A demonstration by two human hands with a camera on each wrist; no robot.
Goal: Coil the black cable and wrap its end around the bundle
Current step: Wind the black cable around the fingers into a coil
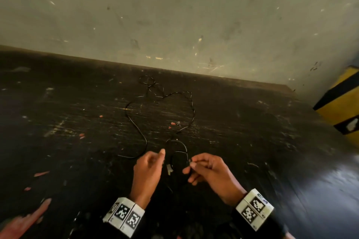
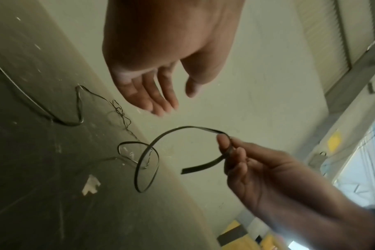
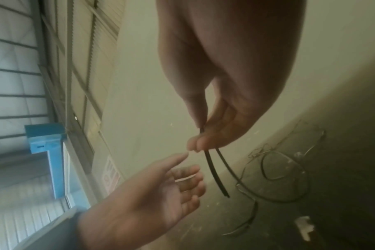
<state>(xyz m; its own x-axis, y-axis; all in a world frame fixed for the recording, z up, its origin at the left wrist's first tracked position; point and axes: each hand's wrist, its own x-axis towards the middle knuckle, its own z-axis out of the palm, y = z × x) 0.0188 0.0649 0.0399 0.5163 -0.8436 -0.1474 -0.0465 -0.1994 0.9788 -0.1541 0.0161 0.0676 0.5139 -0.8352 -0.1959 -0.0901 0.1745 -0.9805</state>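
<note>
The thin black cable (image 1: 145, 142) lies in loose, uncoiled loops on the dark table (image 1: 68, 122), running from the far wall side toward me. My right hand (image 1: 191, 162) pinches it a short way from its cut end between thumb and fingers. In the right wrist view the cable (image 3: 212, 172) hangs doubled below that pinch (image 3: 200, 137). The left wrist view shows the flat cable (image 2: 182, 128) arching from the right hand (image 2: 227, 147) down into a small loop. My left hand (image 1: 161, 156) hovers just left of it, fingers relaxed and empty (image 2: 161, 101).
A scuffed pale wall (image 1: 174, 15) backs the table. A yellow and black striped block (image 1: 342, 103) stands at the right edge. A white scrap (image 1: 169, 169) and small red bits lie on the table. Another person's finger (image 1: 37, 211) rests at the lower left.
</note>
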